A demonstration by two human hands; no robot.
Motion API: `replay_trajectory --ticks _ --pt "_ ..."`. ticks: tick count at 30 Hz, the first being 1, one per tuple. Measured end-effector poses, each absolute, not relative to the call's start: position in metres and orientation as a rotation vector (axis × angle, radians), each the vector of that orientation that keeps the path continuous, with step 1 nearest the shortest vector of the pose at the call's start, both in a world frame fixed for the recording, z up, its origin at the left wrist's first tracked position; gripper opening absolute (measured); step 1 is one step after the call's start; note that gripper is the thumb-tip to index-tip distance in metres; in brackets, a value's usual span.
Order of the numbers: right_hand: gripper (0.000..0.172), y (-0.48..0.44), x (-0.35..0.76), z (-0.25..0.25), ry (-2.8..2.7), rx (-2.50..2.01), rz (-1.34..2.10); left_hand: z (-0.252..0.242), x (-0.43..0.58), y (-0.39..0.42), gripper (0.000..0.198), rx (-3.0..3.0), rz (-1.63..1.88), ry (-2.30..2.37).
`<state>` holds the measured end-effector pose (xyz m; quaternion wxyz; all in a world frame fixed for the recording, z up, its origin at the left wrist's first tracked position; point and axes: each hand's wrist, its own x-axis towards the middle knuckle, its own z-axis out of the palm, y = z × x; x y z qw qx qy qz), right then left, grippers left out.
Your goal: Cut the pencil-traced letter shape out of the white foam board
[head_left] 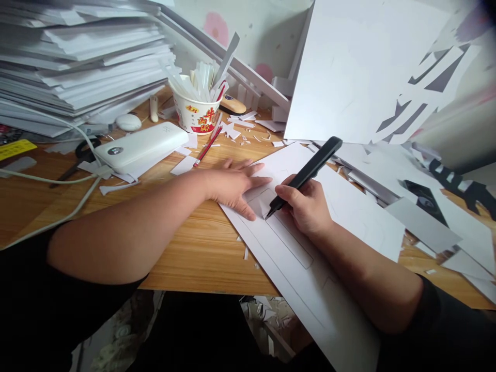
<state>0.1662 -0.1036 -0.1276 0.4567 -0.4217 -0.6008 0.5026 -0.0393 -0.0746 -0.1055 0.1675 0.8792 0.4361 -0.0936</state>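
A long white board sheet (349, 206) lies slanted across the wooden desk (186, 258) and overhangs its front edge. My left hand (236, 185) lies flat on the sheet's upper left part, fingers spread, pressing it down. My right hand (306, 206) is closed round a black utility knife (306, 173), whose tip touches the sheet at the corner of a marked rectangle, just right of my left fingertips.
A tall stack of white boards (77, 57) fills the back left. A white power bank (141, 147), black scissors (83, 155), a paper cup of white strips (196, 111), a red pencil (207, 147) and cables lie behind my left arm. Cut white and black scraps (445, 206) cover the right.
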Motion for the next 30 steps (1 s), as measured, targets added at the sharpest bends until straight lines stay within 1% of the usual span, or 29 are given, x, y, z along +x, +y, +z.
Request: replay_trajectory --ticks 7,14,23,30 --pt "0.025 -0.104 0.165 -0.127 -1.481 -1.049 1.223 -0.105 -0.039 -0.074 0.111 2.494 -0.287 1.239" --pt "0.023 -0.106 0.163 -0.125 -1.489 -1.026 1.260 -0.104 -0.039 -0.075 0.111 2.498 -0.284 1.230" --pt "0.020 -0.108 0.163 -0.116 -1.632 -1.073 1.154 -0.105 -0.040 -0.075 0.112 2.496 -0.251 1.224" --pt "0.026 -0.105 0.162 -0.113 -1.726 -1.060 1.116 -0.102 -0.040 -0.076 0.110 2.499 -0.258 1.221"
